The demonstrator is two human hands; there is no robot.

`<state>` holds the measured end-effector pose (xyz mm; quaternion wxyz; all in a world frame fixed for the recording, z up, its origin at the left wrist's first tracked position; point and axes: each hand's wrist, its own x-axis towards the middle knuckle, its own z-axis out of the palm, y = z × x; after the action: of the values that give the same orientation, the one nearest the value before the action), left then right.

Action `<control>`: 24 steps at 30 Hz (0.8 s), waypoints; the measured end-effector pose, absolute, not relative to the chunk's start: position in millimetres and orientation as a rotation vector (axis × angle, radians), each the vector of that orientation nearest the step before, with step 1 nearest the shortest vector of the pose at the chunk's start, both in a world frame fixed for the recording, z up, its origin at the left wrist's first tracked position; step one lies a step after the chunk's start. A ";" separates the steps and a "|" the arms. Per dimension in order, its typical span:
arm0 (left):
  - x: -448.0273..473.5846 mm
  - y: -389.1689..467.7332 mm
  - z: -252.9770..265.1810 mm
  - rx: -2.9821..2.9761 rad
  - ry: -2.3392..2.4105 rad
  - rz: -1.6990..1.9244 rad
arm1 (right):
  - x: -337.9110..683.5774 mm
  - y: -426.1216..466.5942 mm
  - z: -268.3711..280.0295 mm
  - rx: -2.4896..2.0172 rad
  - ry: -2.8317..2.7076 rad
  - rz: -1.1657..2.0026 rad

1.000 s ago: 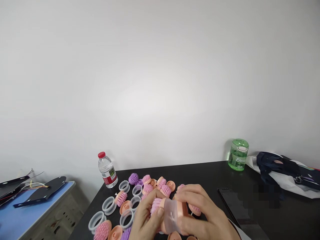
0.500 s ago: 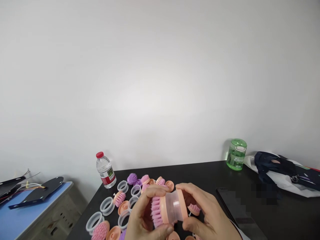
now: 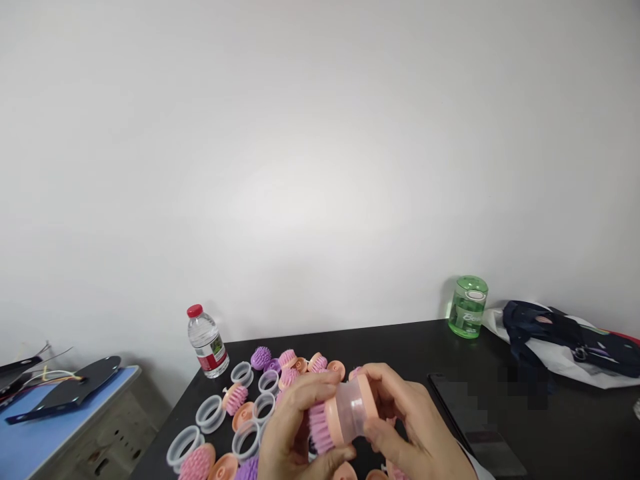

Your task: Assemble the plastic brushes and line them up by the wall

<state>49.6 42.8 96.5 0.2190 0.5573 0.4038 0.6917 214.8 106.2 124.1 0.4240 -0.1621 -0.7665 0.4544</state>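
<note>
Between my hands is a round dish brush [image 3: 351, 410] with pink bristles, a peach rim, a clear middle ring and a peach cap. My left hand [image 3: 295, 427] is closed around its bristle end, thumb below and fingers above. At the cap end my right hand [image 3: 407, 420] grips with thumb and fingers. The brush lies tilted, bristles toward the left. Left of my hands are clear plastic rings [image 3: 211, 415], peach caps [image 3: 223, 467], pink bristle heads [image 3: 235, 398] and a purple bristle head [image 3: 261, 358]. My hands partly hide more pieces beneath.
A water bottle with a red cap [image 3: 209, 341] stands at the back left of the black table [image 3: 380, 343]. To the right are a green container [image 3: 468, 307], a dark flat device [image 3: 470, 420] and a dark fabric bundle [image 3: 565, 340]. A blue-topped surface [image 3: 95, 410] holds wired black parts.
The brush has turned slightly in my hands, its cap end tipping up and its bristles lower. My fingers have shifted a little around it. The whole view has moved slightly.
</note>
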 end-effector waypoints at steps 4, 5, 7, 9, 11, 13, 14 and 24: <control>44.8 43.1 95.8 1.368 1.103 1.756 | 221.1 108.9 120.8 -0.478 -1.984 0.904; 43.6 43.5 95.3 1.331 1.095 1.707 | 222.4 109.8 120.1 -0.456 -2.017 0.840; 41.9 44.4 94.1 1.273 1.078 1.613 | 223.9 111.2 120.5 -0.375 -2.073 0.751; 41.0 45.0 93.4 1.248 1.058 1.583 | 223.8 111.3 123.0 -0.312 -2.086 0.708; 40.3 44.8 94.2 1.274 1.052 1.650 | 222.7 110.3 125.9 -0.340 -2.050 0.683; 38.9 44.3 96.4 1.358 1.050 1.740 | 221.3 109.3 127.2 -0.390 -2.014 0.668; 37.9 44.2 97.7 1.429 1.047 1.765 | 220.6 109.1 127.1 -0.411 -1.999 0.662; 47.0 50.4 89.0 1.878 1.009 2.021 | 216.3 106.5 122.2 -0.498 -1.992 1.036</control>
<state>47.0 50.4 89.0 0.1019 0.6359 0.3418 0.6843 216.3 106.5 122.2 0.4087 -0.1977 -0.7905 0.4110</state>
